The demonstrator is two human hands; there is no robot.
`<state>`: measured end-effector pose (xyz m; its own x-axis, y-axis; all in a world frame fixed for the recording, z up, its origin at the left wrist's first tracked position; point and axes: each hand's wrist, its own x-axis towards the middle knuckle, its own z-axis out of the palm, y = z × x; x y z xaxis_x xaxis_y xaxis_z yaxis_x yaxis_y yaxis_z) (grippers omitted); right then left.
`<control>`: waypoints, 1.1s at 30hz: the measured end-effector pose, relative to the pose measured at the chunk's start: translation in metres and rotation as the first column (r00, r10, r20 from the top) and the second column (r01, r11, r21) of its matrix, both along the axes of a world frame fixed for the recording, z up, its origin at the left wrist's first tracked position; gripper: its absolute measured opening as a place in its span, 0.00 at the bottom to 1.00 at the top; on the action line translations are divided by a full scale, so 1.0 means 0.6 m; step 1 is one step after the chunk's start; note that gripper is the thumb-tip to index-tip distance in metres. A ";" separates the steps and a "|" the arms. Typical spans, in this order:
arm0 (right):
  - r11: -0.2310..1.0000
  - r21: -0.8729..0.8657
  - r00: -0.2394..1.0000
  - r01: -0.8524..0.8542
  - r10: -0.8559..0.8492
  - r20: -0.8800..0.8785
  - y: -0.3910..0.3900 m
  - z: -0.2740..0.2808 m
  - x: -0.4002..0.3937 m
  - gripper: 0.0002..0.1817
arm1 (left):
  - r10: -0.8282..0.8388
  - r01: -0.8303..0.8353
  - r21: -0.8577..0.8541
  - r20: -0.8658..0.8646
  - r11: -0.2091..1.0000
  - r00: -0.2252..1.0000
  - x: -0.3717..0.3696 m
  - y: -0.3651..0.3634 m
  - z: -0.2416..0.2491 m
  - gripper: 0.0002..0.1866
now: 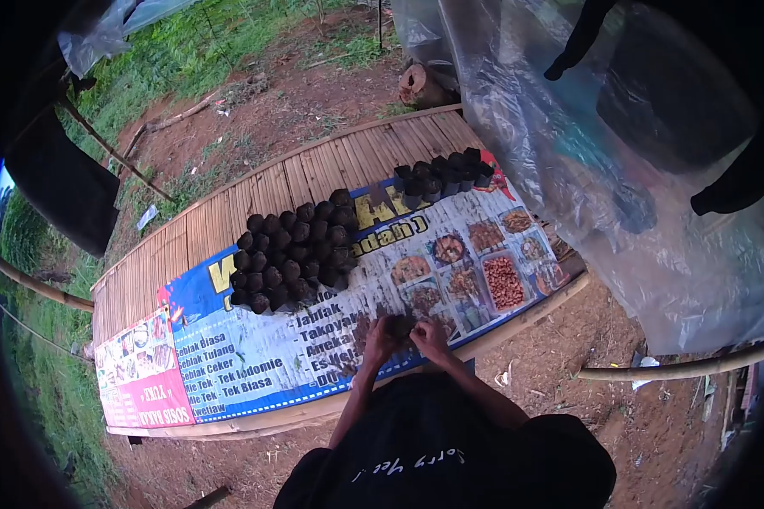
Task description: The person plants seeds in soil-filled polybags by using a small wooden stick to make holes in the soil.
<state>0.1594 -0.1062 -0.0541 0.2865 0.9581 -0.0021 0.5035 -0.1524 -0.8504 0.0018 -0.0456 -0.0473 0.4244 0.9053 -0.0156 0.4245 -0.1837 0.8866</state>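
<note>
A small black plastic seedling bag (398,324) with dark soil at its top stands near the front edge of the banner-covered table. My left hand (379,341) is closed around its left side. At its right side, my right hand (429,337) has its fingers pinched together against the rim. The fingertips are small and partly hidden, so fine detail is lost. Ahead and to the left, a block of several soil-filled black bags (293,254) stands packed upright. Farther back on the right is a smaller cluster of black bags (443,176); their fill is hard to make out.
A printed food banner (255,360) covers much of the bamboo-slat table (289,182). Clear plastic sheeting (552,170) hangs at the right. A bamboo pole (679,371) runs low on the right. A cut log (424,87) lies behind the table, on bare earth and grass.
</note>
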 end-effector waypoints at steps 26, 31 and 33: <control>0.965 0.211 0.887 0.154 -0.229 0.401 0.043 0.011 0.122 0.10 | 0.046 -0.043 0.160 -0.017 0.986 0.999 0.010 0.005 0.021 0.30; 0.972 0.062 0.946 0.225 -0.233 0.225 0.070 -0.026 0.098 0.10 | 0.037 -0.037 0.154 0.002 0.987 0.999 0.005 0.005 0.002 0.33; 0.930 0.278 0.860 0.241 -0.338 0.383 0.072 -0.025 0.092 0.10 | 0.048 -0.053 0.141 0.035 0.989 0.998 0.002 0.008 0.012 0.35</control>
